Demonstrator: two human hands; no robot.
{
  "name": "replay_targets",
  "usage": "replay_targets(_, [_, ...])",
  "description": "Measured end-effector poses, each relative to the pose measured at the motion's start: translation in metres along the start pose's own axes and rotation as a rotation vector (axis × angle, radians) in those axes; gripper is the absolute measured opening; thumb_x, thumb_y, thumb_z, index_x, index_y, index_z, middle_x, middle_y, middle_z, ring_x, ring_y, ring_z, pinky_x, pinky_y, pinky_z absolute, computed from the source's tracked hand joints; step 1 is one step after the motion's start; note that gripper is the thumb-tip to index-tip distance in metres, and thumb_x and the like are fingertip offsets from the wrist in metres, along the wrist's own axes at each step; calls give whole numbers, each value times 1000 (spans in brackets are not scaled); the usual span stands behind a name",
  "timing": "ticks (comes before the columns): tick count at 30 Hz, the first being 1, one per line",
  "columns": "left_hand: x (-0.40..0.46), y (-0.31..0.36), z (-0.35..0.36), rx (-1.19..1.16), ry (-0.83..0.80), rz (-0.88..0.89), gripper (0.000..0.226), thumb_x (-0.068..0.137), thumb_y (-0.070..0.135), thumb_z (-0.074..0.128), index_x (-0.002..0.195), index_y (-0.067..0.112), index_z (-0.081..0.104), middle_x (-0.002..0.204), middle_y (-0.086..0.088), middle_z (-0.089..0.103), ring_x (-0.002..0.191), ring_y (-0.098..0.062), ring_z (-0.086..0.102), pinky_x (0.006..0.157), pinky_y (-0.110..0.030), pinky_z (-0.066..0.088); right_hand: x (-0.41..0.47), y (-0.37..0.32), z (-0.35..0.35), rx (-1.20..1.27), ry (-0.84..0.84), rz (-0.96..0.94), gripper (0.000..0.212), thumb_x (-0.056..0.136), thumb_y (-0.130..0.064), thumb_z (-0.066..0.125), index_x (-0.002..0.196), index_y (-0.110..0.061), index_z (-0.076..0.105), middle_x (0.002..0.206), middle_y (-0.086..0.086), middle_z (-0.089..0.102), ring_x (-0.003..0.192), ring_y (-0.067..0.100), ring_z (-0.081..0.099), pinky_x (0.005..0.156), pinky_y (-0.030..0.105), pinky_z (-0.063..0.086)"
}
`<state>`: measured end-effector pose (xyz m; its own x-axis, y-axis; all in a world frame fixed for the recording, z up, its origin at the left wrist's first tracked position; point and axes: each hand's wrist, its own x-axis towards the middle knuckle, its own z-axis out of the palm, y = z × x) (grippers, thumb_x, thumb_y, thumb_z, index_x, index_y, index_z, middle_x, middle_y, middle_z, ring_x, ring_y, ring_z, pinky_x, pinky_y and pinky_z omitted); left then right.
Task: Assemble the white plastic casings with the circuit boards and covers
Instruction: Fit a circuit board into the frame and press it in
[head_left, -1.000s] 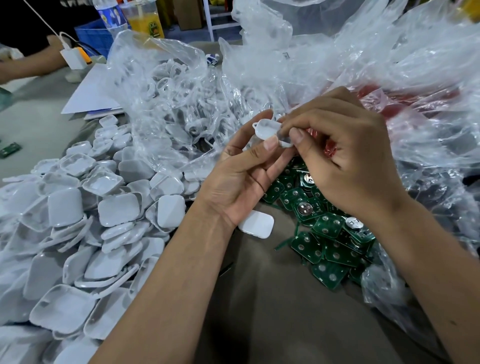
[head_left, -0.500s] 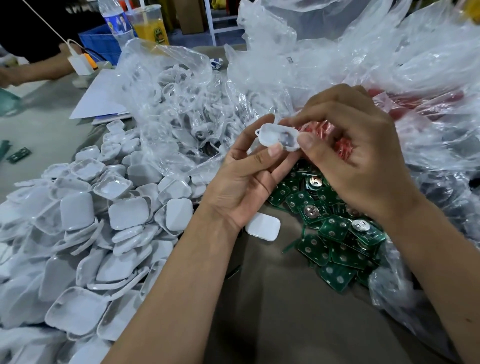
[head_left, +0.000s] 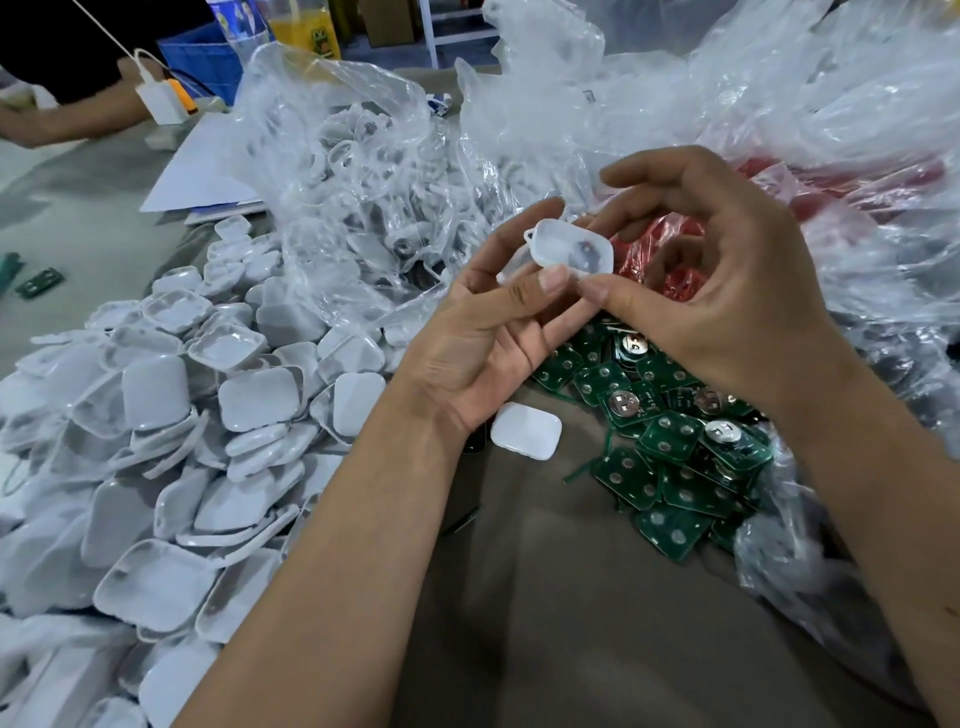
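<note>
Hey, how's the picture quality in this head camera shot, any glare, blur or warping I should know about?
Head view: the held casing and both hands, left hand and right hand, are fairly sharp under soft, even light; glare streaks whiten the clear plastic bags; the pile of white casings softens toward the lower left corner; wide-angle distortion stretches the forearms at the bottom edge.

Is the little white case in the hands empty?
Not empty: the white casing, open side facing the camera, shows something dark and reddish inside; what it is cannot be told.
</note>
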<state>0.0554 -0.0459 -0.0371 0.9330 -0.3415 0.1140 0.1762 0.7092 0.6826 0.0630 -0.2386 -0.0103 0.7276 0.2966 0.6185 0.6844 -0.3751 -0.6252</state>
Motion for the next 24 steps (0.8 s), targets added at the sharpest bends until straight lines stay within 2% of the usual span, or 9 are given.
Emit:
replay_targets(2, [-1,9,-4,30,-36,2,51,85,3,68,134,12,59,113,-12,73,110,-28,68,93,-38,59,0,1,-3,26,10,22,58,86,-28,85,134,-11,57,108,-3,73,95,18,69,62,33,56])
replay_targets(4, [-1,19,-9,134,43,14,38,91,12,67,128,9,61,115,-13,72,105,-28,69,85,-34,61,0,4,-8,38,17,57,59,84,-28,86,134,-13,58,109,-3,73,96,18,69,64,41,58])
replay_targets(7, [-2,30,-16,629,265,75,9,95,14,69,102,10,72,104,-17,75,87,-28,72,68,-31,59,0,7,-16,50,-49,116,56,82,-29,88,130,-19,61,108,-6,73,96,19,69,67,49,59])
replay_targets(9, [-4,33,-21,871,338,122,6,95,13,72,96,8,73,98,-22,75,78,-28,72,65,-31,58,-1,7,-16,63,-163,154,53,79,-30,87,126,-20,65,107,-6,73,91,16,70,64,46,60])
replay_targets(11, [-7,37,-24,914,366,150,11,97,16,70,96,5,72,94,-17,76,74,-23,72,64,-30,57,-2,5,-10,29,-289,158,54,74,-31,86,124,-19,67,105,-8,73,85,9,69,57,26,57])
replay_targets(14, [-10,46,-23,915,421,208,14,99,18,68,93,6,72,90,-7,76,70,-19,70,58,-25,53,-6,4,4,-72,-417,113,53,74,-28,90,121,-19,69,102,-13,73,86,6,67,65,9,46])
replay_targets(19, [-5,37,-20,1069,354,203,17,95,18,72,79,11,70,80,-12,75,63,-19,66,54,-28,51,-6,5,4,-89,-477,104,49,73,-31,91,117,-26,71,97,-17,71,88,6,65,69,8,44])
replay_targets(22, [-2,24,-21,1269,285,172,20,92,22,75,77,11,71,62,-5,69,54,-14,62,54,-26,49,-2,10,-15,-44,-450,176,48,71,-31,90,115,-28,72,96,-15,72,88,8,67,73,21,56])
replay_targets(24, [-1,21,-20,1238,295,141,19,95,23,73,81,9,73,65,-6,71,57,-16,63,57,-28,50,0,12,-23,-29,-438,198,47,71,-30,91,114,-28,72,99,-15,74,90,11,69,81,28,59])
